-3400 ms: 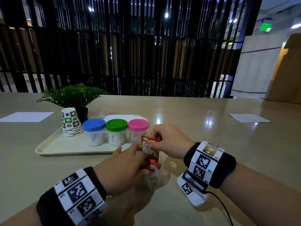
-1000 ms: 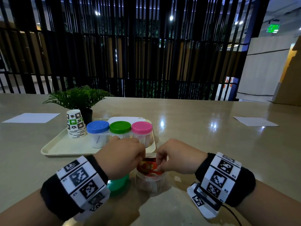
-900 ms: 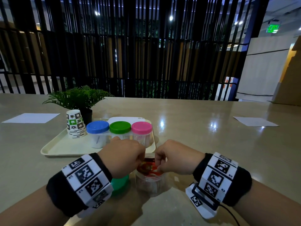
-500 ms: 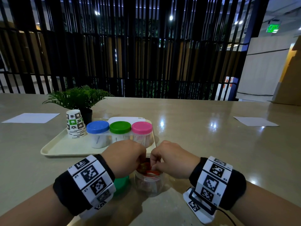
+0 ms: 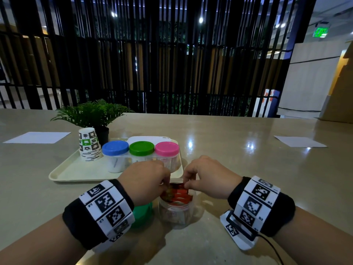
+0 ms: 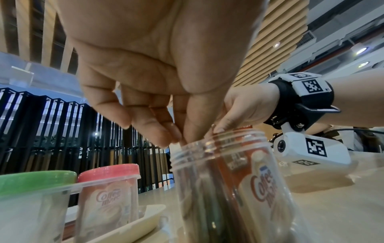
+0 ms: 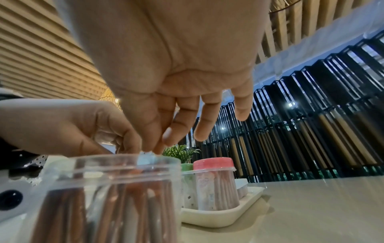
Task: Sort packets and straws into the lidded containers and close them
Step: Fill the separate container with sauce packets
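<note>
While the open jar stands just below both sets of fingertips, red creamer packets are seen packed upright inside it, their tops level with its rim; the left hand is held over the rim's left side with its fingers curled and bunched at the mouth, and the right hand mirrors it from the right, thumb and forefinger brought together at the packet tops; whether either hand actually pinches a packet or only presses it down cannot be told. A loose teal lid is seen lying under the left wrist, just beside the jar, so this container is judged filled but not yet closed. Beyond the fingertips, three jars capped in blue, green and pink are set in a row on a cream tray; these are taken as finished, the pink one showing packets through its wall in the wrist views; no straws can be made out lying loose. What is judged to remain is the seating of the last packets and the screwing on of the lid. The work is done on a smooth, glossy beige table that mirrors the ceiling lights; a stack of paper cups and a small potted plant are placed further off to the left of the fingers, white sheets lie well apart at either side, and a wall of dark vertical slats closes the dim room behind.
</note>
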The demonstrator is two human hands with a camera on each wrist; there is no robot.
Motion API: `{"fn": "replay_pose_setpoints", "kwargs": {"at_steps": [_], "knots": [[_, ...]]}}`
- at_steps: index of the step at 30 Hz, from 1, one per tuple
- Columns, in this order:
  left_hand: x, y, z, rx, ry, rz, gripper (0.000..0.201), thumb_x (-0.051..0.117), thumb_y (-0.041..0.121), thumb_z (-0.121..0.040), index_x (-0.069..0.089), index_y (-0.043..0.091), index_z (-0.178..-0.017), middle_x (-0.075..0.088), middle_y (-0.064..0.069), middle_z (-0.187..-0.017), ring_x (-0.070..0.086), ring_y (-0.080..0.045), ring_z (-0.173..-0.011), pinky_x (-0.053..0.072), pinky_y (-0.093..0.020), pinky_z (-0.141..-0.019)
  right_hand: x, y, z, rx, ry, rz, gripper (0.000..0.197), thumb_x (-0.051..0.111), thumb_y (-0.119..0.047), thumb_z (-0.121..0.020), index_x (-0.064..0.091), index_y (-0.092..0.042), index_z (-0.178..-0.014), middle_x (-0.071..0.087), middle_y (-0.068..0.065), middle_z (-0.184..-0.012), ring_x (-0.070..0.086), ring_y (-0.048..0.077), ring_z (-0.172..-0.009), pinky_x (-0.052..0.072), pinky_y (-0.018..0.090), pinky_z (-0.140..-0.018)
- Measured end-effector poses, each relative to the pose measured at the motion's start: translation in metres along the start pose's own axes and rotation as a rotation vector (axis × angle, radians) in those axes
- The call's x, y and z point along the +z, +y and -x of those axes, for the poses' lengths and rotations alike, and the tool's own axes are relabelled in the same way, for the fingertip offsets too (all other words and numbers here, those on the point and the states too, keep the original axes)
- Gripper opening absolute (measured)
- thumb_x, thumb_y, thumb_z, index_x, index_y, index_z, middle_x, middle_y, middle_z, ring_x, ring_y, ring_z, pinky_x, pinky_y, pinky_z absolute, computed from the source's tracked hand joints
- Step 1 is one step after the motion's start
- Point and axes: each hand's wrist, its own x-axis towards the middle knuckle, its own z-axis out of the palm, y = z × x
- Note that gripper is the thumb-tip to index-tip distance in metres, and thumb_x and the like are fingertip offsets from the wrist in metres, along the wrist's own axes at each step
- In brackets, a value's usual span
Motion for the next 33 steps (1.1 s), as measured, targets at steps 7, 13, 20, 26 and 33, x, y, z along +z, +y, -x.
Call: {"fn": "replay_pose_setpoints", "kwargs": {"at_steps": [7, 13, 20, 26, 33], "knots": [[0.003, 0.003, -0.003, -0.01, -0.026, -0.037, 0.018, 0.052, 0.034, -0.096, 0.062, 0.027, -0.11, 0.056, 0.006, -0.114, 0.056, -0.012, -0.1, 0.047, -0.027, -0.087, 0.01, 0.003, -0.005, 0.022, -0.066, -0.044, 0.013, 0.068, -0.025, -0.085, 0.058, -0.03, -0.077, 0.059, -0.008, -0.087, 0.055, 0.01, -0.084, 0.044, 0.024, -0.072], [0.006, 0.006, -0.003, -0.005, 0.0, -0.063, 0.018, 0.047, 0.035, -0.098, 0.06, 0.027, -0.108, 0.056, 0.006, -0.113, 0.05, -0.011, -0.091, 0.038, -0.026, -0.08, 0.013, 0.007, -0.005, 0.015, -0.06, -0.152, 0.011, 0.068, -0.019, -0.086, 0.063, -0.026, -0.079, 0.057, -0.014, -0.076, 0.053, 0.001, -0.072, 0.04, 0.016, -0.066], [-0.001, -0.004, 0.004, -0.01, 0.037, 0.048, 0.016, 0.049, 0.037, -0.097, 0.059, 0.032, -0.11, 0.057, 0.013, -0.112, 0.055, -0.006, -0.098, 0.048, -0.028, -0.088, 0.006, 0.009, -0.002, 0.002, -0.072, -0.189, 0.007, 0.061, -0.028, -0.091, 0.067, -0.024, -0.09, 0.063, -0.01, -0.087, 0.059, 0.008, -0.084, 0.05, 0.025, -0.079], [-0.006, -0.024, 0.016, -0.069, 0.04, 0.125, 0.024, 0.046, 0.036, -0.099, 0.048, 0.035, -0.123, 0.047, 0.015, -0.12, 0.05, -0.004, -0.106, 0.045, -0.027, -0.094, 0.002, 0.002, 0.008, 0.016, -0.067, -0.221, 0.029, 0.059, -0.048, -0.088, 0.055, -0.027, -0.107, 0.05, -0.009, -0.105, 0.053, 0.006, -0.094, 0.049, 0.023, -0.082], [-0.002, -0.04, 0.021, -0.126, -0.288, 0.153, 0.061, 0.058, 0.044, -0.092, 0.027, 0.036, -0.144, 0.032, 0.011, -0.143, 0.042, -0.006, -0.12, 0.043, -0.028, -0.101, 0.006, -0.006, 0.011, -0.023, -0.258, -0.269, 0.099, 0.081, -0.046, -0.068, 0.022, -0.034, -0.147, 0.032, -0.013, -0.145, 0.035, 0.001, -0.118, 0.031, 0.022, -0.105]]}}
